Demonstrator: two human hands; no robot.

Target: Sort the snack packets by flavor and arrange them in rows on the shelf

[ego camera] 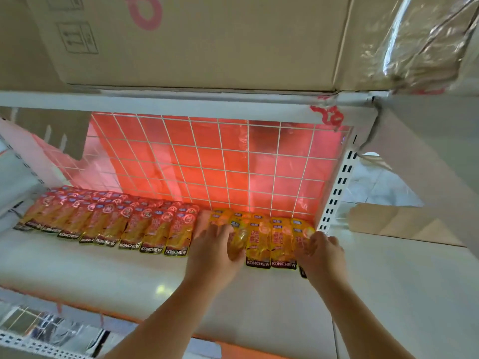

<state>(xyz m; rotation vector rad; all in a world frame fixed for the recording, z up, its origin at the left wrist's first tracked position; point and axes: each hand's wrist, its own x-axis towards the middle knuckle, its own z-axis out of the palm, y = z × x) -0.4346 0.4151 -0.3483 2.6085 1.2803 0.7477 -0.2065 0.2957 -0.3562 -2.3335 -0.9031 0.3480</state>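
Red-topped snack packets (pixel 108 224) lie in overlapping rows along the back left of the white shelf (pixel 103 275). To their right lie yellow packets (pixel 269 242), also overlapped in rows against the back grid. My left hand (pixel 215 250) rests on the left end of the yellow group, its fingers curled over a yellow packet (pixel 238 242). My right hand (pixel 318 252) lies on the right end of that group, fingers bent over the rightmost yellow packet (pixel 305 237). Parts of both packets are hidden under the hands.
A white wire grid (pixel 207 161) with a red backing closes the shelf's back. A slotted upright (pixel 337 190) stands at the right. Cardboard boxes (pixel 194 40) sit on the shelf above. A lower shelf edge (pixel 39 345) shows at bottom left.
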